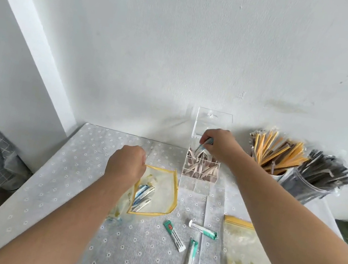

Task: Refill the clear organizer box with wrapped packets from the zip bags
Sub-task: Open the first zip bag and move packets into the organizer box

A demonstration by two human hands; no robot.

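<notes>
Head view puts the right hand (219, 145), pinching a packet (205, 145) between thumb and fingers, right over the rear compartment of the box (196, 185), the packet's long axis tilted tip-down toward it, while the left hand (126, 162) grips the mouth of the bag (166, 188) just left of the box.

Soft, even light fills the room and the white wall (206, 45) reads bright, without glare. A faint shadow falls on it left of the clear box (198, 183). The stick jars (307, 188) at right and the lower-right zip bag (248, 248) smear with blur. At the left edge the wall's corner leans, lens-bent.
</notes>
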